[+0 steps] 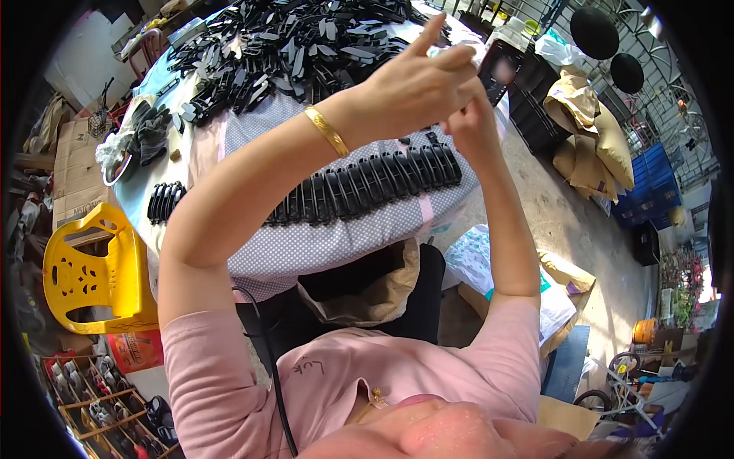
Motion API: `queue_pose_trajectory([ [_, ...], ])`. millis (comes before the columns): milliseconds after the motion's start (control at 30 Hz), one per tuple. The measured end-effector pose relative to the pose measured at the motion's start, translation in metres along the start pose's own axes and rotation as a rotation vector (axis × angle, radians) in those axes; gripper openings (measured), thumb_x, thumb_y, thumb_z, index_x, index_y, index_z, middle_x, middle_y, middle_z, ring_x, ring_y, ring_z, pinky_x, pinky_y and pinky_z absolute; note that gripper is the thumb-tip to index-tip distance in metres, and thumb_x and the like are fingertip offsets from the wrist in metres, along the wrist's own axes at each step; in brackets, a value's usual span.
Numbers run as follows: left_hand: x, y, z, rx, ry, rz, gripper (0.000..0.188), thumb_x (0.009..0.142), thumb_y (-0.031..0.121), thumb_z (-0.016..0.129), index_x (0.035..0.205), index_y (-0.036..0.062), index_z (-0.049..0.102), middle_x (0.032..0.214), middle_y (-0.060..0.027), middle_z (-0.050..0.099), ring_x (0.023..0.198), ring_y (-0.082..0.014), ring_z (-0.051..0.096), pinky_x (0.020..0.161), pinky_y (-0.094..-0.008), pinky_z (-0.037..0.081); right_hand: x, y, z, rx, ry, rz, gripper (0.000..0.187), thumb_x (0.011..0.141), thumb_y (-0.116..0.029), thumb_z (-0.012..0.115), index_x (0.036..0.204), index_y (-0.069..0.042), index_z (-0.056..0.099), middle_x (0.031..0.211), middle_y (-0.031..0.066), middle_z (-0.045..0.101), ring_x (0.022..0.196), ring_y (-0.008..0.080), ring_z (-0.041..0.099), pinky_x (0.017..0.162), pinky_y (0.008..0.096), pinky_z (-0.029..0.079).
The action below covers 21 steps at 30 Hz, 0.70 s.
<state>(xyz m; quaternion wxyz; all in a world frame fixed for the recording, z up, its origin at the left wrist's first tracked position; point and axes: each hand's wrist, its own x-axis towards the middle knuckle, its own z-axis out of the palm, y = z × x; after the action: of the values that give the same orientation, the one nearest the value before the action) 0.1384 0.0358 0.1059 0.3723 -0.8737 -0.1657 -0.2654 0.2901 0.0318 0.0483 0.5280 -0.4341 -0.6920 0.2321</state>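
Observation:
My left hand, with a gold bracelet on its wrist, is raised over the right side of the table. Its index finger points up and away, while the other fingers bend toward a dark phone. Close against it, my right hand is closed at the phone's lower end; the grip is partly hidden. Below my forearms, black, long clip-like plastic pieces stand side by side in a row. A large heap of loose black pieces covers the far part of the table.
A dotted cloth covers the table. Dark gloves lie at its left edge, near a yellow plastic chair. An open brown paper sack sits by my lap. Filled sacks and blue crates stand at right.

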Motion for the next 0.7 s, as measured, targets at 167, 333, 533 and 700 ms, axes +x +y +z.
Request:
queue_pose_trajectory([
  [167, 0.025, 0.007, 0.046, -0.689, 0.292, -0.637, 0.040, 0.076, 0.022, 0.063, 0.108, 0.0011, 0.053, 0.103, -0.0143, 0.053, 0.100, -0.0274, 0.049, 0.091, -0.0389, 0.039, 0.000, 0.045, -0.015, 0.599, 0.147, 0.206, 0.017, 0.088, -0.019, 0.053, 0.091, -0.002, 0.052, 0.060, -0.0007, 0.044, 0.046, 0.0087, 0.043, 0.046, 0.0244, 0.039],
  [333, 0.042, 0.019, 0.102, -1.538, -0.185, -1.010, 0.044, 0.078, 0.039, 0.064, 0.093, -0.0014, 0.063, 0.079, -0.0073, 0.063, 0.072, -0.0095, 0.057, 0.060, -0.0226, 0.046, 0.004, 0.074, 0.002, 0.782, 0.132, 0.150, 0.021, 0.090, -0.021, 0.051, 0.078, -0.004, 0.052, 0.059, -0.0010, 0.044, 0.046, 0.0070, 0.043, 0.042, 0.0212, 0.038],
  [533, 0.049, 0.020, 0.113, -1.134, -0.417, -0.865, 0.035, 0.080, 0.037, 0.060, 0.082, 0.0028, 0.066, 0.067, -0.0078, 0.062, 0.064, -0.0122, 0.059, 0.059, -0.0251, 0.048, 0.000, 0.089, 0.006, 0.697, 0.153, 0.178, 0.025, 0.091, -0.025, 0.046, 0.075, -0.006, 0.050, 0.053, -0.0018, 0.041, 0.041, 0.0065, 0.038, 0.040, 0.0221, 0.034],
  [700, 0.039, 0.030, 0.128, -1.293, -0.356, -0.882, 0.035, 0.084, 0.033, 0.051, 0.095, 0.0035, 0.066, 0.078, -0.0144, 0.065, 0.069, -0.0223, 0.063, 0.066, -0.0310, 0.050, -0.003, 0.093, 0.012, 0.495, 0.136, 0.118, 0.027, 0.091, -0.026, 0.045, 0.073, -0.006, 0.050, 0.051, -0.0026, 0.042, 0.040, 0.0054, 0.040, 0.037, 0.0202, 0.033],
])
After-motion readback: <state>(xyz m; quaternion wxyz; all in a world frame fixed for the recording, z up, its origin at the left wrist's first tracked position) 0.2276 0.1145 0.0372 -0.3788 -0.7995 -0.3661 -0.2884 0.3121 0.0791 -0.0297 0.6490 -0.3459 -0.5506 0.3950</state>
